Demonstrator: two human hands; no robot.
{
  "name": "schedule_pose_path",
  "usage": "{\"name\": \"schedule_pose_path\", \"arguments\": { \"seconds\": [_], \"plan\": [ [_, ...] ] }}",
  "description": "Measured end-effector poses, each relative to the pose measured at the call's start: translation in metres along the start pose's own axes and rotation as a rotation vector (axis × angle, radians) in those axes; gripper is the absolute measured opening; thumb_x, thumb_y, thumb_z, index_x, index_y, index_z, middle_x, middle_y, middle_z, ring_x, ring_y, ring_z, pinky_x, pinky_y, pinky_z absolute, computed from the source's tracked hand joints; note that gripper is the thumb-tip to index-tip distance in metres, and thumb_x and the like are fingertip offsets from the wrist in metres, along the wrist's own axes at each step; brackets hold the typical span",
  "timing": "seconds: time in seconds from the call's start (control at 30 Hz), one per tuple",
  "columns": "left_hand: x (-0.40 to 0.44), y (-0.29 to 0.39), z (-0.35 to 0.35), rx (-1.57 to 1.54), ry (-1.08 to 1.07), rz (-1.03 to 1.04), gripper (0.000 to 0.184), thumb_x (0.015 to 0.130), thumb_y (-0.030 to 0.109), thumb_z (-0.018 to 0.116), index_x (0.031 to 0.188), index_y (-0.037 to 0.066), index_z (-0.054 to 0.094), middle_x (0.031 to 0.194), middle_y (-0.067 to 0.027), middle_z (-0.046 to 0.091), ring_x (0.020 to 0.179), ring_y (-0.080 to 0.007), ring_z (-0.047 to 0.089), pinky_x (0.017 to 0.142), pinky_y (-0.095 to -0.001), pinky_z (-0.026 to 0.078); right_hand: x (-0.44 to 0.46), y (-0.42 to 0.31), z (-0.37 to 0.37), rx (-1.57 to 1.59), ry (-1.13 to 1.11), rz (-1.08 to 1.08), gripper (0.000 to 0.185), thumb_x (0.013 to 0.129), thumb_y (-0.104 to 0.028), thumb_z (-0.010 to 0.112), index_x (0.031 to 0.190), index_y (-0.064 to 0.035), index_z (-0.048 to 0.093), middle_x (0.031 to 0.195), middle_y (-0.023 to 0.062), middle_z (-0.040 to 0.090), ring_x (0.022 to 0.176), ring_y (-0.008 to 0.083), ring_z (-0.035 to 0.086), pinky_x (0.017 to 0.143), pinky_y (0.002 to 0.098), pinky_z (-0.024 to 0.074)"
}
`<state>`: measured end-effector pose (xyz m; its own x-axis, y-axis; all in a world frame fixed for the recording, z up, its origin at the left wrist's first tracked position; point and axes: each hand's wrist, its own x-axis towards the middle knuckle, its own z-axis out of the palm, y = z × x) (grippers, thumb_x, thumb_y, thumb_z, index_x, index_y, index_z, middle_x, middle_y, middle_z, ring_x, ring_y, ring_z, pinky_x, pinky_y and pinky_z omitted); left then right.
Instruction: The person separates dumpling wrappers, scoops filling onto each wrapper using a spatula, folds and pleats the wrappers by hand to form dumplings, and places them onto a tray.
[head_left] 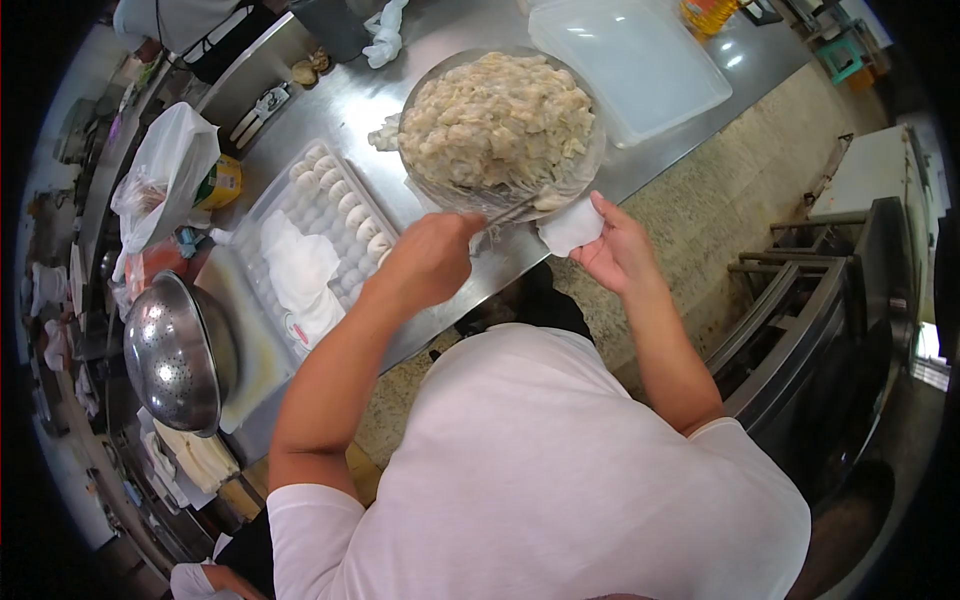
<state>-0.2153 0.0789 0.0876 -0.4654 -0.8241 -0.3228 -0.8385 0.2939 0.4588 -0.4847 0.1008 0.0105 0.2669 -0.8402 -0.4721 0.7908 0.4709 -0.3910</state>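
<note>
Dumplings [351, 211] already lined one side of the tray [258, 196], but much filling [495, 115] was left in the bowl [597, 155], beside which the left hand [428, 260] gripped a slim tool [517, 211], the right hand [622, 252] a bare-looking wrapper [570, 228].

From afar, my single head-worn view faces forward and steeply down, close above the white cloth shirt [580, 470], sweeping wide over both bare hands [437, 258] and the shiny grey steel tabletop [352, 112].

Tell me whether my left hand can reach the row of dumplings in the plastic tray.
Probably yes: the left hand is close to the plastic tray, and nothing seems to cover the row of dumplings. It grips a thin tool, though, which may hinder picking.
</note>
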Motion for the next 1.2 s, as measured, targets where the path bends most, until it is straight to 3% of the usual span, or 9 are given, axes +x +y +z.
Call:
{"name": "schedule_pose_path", "arguments": {
  "seconds": [0.07,0.2,0.3,0.43,0.63,0.73,0.83,1.07,1.2],
  "plan": [
    [-0.006,0.012,0.001,-0.251,-0.023,0.026,0.051,0.086,-0.008,0.049,0.132,0.006,0.066,0.104,-0.0228,0.067,0.098,-0.0415,0.065,0.085,-0.0468,0.051,0.002,0.000,0.005,0.040,0.021,-0.027,0.043,0.108,-0.024,0.048,0.140,0.0042,0.045,0.138,0.0198,0.058,0.124,0.0346,0.061,0.104,0.0537,0.0505],
    [-0.026,0.028,0.024,-0.213,0.170,0.111,0.046,0.088,-0.007,0.055,0.130,0.007,0.067,0.088,-0.0187,0.060,0.081,-0.0372,0.063,0.078,-0.0439,0.051,0.003,-0.004,0.005,0.091,0.125,-0.089,0.043,0.108,-0.018,0.044,0.140,0.0097,0.040,0.142,0.0257,0.052,0.126,0.0378,0.058,0.106,0.0554,0.0498],
    [-0.021,0.012,0.006,-0.287,0.095,0.135,0.048,0.088,-0.006,0.056,0.132,0.009,0.067,0.089,-0.0185,0.062,0.084,-0.0377,0.064,0.079,-0.0441,0.051,0.003,-0.005,-0.004,0.079,0.187,-0.132,0.043,0.108,-0.017,0.045,0.139,0.0115,0.040,0.141,0.0278,0.052,0.127,0.0388,0.057,0.108,0.0560,0.0482],
    [0.009,-0.008,0.011,0.009,0.167,0.038,0.049,0.086,-0.009,0.052,0.130,0.007,0.067,0.092,-0.0209,0.065,0.088,-0.0403,0.065,0.082,-0.0463,0.051,0.001,-0.013,0.000,0.074,0.203,-0.091,0.043,0.107,-0.017,0.046,0.139,0.0109,0.041,0.141,0.0270,0.052,0.129,0.0388,0.056,0.111,0.0576,0.0456],
    [0.015,0.012,0.013,-0.251,0.162,0.105,0.045,0.088,-0.005,0.052,0.129,0.006,0.067,0.098,-0.0224,0.069,0.098,-0.0419,0.065,0.087,-0.0476,0.051,0.001,-0.015,0.001,0.090,0.101,-0.059,0.043,0.107,-0.018,0.047,0.139,0.0090,0.042,0.141,0.0256,0.053,0.131,0.0401,0.055,0.111,0.0597,0.0435],
    [0.047,0.003,0.010,-0.060,0.201,0.040,0.047,0.084,-0.004,0.052,0.128,0.004,0.065,0.113,-0.0228,0.067,0.107,-0.0407,0.064,0.092,-0.0480,0.052,0.002,-0.015,0.002,0.091,0.132,-0.040,0.042,0.107,-0.019,0.047,0.139,0.0088,0.043,0.141,0.0253,0.054,0.131,0.0401,0.055,0.111,0.0597,0.0434],
    [0.041,0.008,0.008,0.048,0.062,0.061,0.046,0.083,-0.003,0.051,0.127,0.004,0.066,0.110,-0.0232,0.067,0.108,-0.0414,0.063,0.092,-0.0483,0.051,0.002,-0.017,-0.001,0.082,0.135,-0.044,0.042,0.107,-0.020,0.047,0.138,0.0085,0.044,0.140,0.0251,0.055,0.131,0.0399,0.055,0.112,0.0594,0.0431],
    [0.040,0.000,0.008,0.006,0.085,0.086,0.041,0.090,-0.003,0.051,0.127,0.004,0.068,0.102,-0.0241,0.068,0.101,-0.0430,0.064,0.089,-0.0486,0.051,0.003,-0.019,-0.005,0.067,0.132,-0.061,0.041,0.107,-0.021,0.048,0.137,0.0074,0.046,0.140,0.0246,0.055,0.131,0.0383,0.056,0.111,0.0588,0.0434],
    [0.014,-0.001,0.014,-0.321,-0.039,0.003,0.043,0.091,-0.005,0.050,0.130,0.005,0.067,0.098,-0.0224,0.067,0.094,-0.0395,0.065,0.083,-0.0452,0.052,0.003,-0.017,-0.002,0.085,0.107,-0.057,0.041,0.108,-0.021,0.046,0.137,0.0075,0.046,0.140,0.0241,0.055,0.131,0.0377,0.056,0.111,0.0573,0.0446]
  ]
}}
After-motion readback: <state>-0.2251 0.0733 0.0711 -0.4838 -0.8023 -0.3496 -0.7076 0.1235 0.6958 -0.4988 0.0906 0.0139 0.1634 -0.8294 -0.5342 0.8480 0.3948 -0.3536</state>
